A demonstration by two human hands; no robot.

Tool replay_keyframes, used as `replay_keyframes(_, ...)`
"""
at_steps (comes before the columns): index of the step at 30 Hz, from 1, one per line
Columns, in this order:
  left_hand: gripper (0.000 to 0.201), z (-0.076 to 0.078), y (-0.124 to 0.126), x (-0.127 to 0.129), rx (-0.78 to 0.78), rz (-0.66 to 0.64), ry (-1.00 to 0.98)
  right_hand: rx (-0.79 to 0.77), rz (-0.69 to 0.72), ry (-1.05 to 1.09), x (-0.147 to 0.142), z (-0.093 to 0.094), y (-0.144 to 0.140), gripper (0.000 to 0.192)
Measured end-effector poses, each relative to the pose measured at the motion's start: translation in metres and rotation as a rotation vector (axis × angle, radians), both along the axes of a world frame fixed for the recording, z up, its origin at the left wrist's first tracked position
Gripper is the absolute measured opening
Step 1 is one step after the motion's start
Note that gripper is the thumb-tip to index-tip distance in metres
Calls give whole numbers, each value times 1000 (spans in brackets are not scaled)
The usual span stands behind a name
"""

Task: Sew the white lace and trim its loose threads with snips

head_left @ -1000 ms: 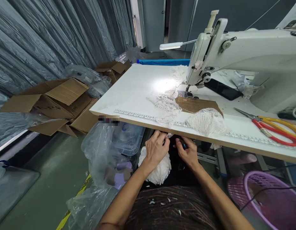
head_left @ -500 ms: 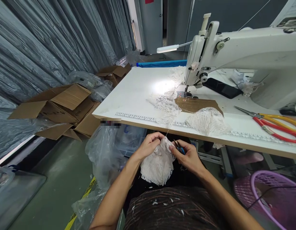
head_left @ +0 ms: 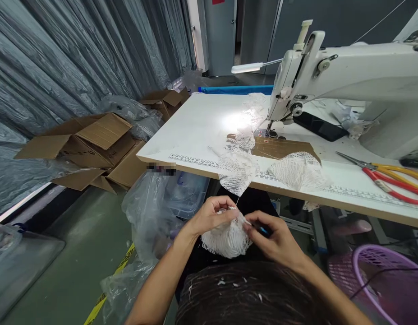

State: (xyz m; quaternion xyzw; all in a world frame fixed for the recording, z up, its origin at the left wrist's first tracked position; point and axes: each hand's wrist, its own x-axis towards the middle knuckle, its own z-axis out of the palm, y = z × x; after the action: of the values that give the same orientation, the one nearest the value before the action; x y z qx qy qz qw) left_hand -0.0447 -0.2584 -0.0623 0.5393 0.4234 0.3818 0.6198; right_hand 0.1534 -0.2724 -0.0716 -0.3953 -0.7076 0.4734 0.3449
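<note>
My left hand [head_left: 213,214] pinches the upper edge of a white lace piece [head_left: 225,241] that hangs over my lap. My right hand [head_left: 274,237] is closed at the lace's right edge, fingertips on the fabric, with small blue-and-black thread snips [head_left: 263,230] tucked in it; their blades are mostly hidden. A thin thread runs up from the lace in my hands to another lace piece [head_left: 237,174], which droops over the table's front edge. That strip leads back toward the sewing machine [head_left: 290,85]. A separate lace piece [head_left: 298,171] lies to its right.
On the white table [head_left: 185,131] are a brown cardboard strip [head_left: 283,146], a black phone [head_left: 320,126] and red and yellow scissors [head_left: 388,178]. Open cardboard boxes [head_left: 90,140] stand at left. Plastic bags [head_left: 144,216] hang below the table; a purple basket [head_left: 355,262] is at lower right.
Both hands have moved slightly down with the lace. The attached lace strip has slid forward over the table edge. The snips have turned and show less. The camera view has shifted slightly left.
</note>
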Motion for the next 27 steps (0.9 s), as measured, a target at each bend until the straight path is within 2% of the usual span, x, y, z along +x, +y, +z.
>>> replay_keyframes(3, 23, 0, -1, -3, 42, 92, 125, -56, -31, -49, 0, -10, 19, 40)
replay_keyframes(6, 24, 0, -1, -5, 64, 115, 181, -52, -42, -121, -4, -18, 33, 55)
replay_keyframes(11, 25, -3, -1, -6, 49, 100, 213, 22, 24, -165, -14, -17, 40, 50)
replay_keyframes(17, 24, -7, -1, -7, 33, 110, 204, 104, -79, -209, -10, -21, 37, 41)
replay_keyframes(21, 25, -6, 1, -7, 11, 89, 167, 55, 7, -210, -7, -23, 31, 43)
replay_keyframes(24, 25, -3, 1, -5, -2, 56, 165, 91, 60, -219, -12, -20, 29, 41)
replay_keyframes(27, 26, -2, 0, -4, -22, 44, 179, 135, 35, -243, -16, -17, 29, 40)
